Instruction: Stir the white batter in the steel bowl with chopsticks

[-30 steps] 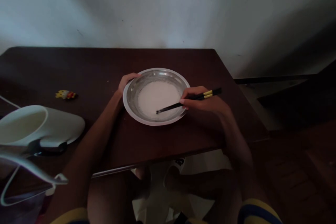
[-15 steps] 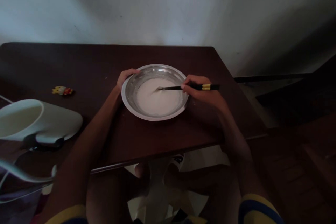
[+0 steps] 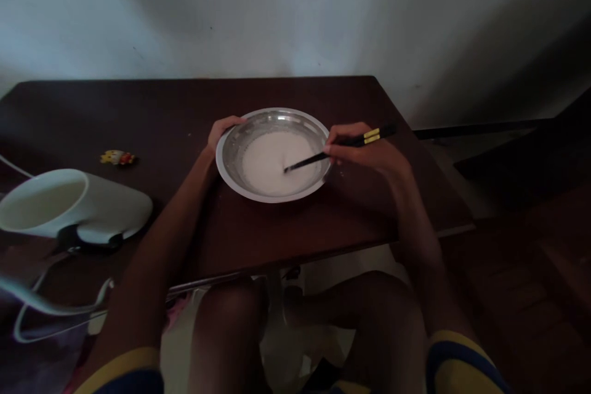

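A round metal basin [image 3: 273,198] stands on the dark brown table, holding a pale, milky liquid [image 3: 265,163]. My left hand [image 3: 223,130] grips its left rim, with the fingers over the edge and part of the hand hidden beneath. My right hand [image 3: 357,146] is closed around a pair of black chopsticks [image 3: 309,160] with yellow bands near their upper ends. The chopsticks slant down to the left, and their tips meet the liquid near the middle of the basin.
At the left lies a white jug-like vessel [image 3: 113,206] on its side, its opening facing left. Behind it is a small yellow and red figurine [image 3: 117,157]. A white cable [image 3: 50,305] loops at the lower left. The table [image 3: 286,240] meets a pale wall [image 3: 277,12] at the back.
The chopstick tips moved from the near side of the liquid to its far part, then back toward the middle. My left hand stayed on the rim. The view shifted slightly.
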Demonstrator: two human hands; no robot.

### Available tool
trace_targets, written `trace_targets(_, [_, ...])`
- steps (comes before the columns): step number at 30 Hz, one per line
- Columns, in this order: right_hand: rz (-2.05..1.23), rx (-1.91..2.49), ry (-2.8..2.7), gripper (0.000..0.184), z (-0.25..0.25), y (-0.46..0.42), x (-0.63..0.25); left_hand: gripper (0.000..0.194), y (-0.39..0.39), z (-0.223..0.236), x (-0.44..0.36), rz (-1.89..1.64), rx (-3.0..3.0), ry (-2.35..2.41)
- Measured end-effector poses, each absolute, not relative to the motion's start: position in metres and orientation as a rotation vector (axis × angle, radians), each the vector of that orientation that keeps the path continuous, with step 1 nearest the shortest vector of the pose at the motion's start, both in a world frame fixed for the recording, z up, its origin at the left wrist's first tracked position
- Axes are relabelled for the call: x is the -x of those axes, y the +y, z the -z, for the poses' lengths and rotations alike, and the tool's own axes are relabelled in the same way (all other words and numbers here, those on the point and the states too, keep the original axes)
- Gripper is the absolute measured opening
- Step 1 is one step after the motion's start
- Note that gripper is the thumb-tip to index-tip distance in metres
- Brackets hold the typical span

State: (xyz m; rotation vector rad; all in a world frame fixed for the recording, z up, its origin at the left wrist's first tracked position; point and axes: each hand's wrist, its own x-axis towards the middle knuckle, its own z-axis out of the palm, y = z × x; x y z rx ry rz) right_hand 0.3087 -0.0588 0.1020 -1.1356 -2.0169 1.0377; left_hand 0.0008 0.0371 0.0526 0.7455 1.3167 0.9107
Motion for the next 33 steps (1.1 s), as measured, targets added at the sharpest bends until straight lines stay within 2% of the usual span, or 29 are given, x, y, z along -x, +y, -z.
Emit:
trace_targets(3, [-1.108, 1.006, -2.127, 0.026, -0.098, -0.058, -0.304, 0.028, 0.043, -0.044, 0.006, -0.896, -0.797, 1.292])
trace_targets(8, [-0.79, 1.172, -1.948, 0.028, -0.091, -0.05, -0.307, 0.017, 0.044, -0.04, 0.009, -0.866, -0.825, 1.215])
trace_targets(10, [-0.884, 1.149, -1.97, 0.03, -0.096, -0.052, -0.312, 0.015, 0.042, -0.041, 0.008, -0.877, -0.812, 1.219])
trace_targets(14, [-1.213, 1.062, -2.068, 0.037, -0.106, -0.058, -0.315, 0.018, 0.039, -0.044, 0.005, -0.893, -0.782, 1.223])
trace_targets(18, [-0.94, 1.186, -1.956, 0.033, -0.099, -0.056, -0.31, 0.024, 0.037, -0.048, 0.002, -0.886, -0.736, 1.261])
trace_targets(22, [-0.73, 1.253, -1.927, 0.02, -0.092, -0.051, -0.312, 0.017, 0.039, -0.047, 0.002, -0.885, -0.738, 1.302])
trace_targets(25, [-0.769, 1.305, -1.87, 0.021, -0.097, -0.052, -0.32, 0.016, 0.041, -0.045, 0.004, -0.875, -0.742, 1.301])
trace_targets(30, [-1.093, 1.136, -2.053, 0.024, -0.097, -0.06, -0.305, 0.012, 0.047, -0.041, 0.007, -0.851, -0.818, 1.281])
trace_targets(33, [-0.852, 1.142, -2.091, 0.016, -0.088, -0.06, -0.294, 0.01, 0.046, -0.045, 0.006, -0.84, -0.788, 1.283])
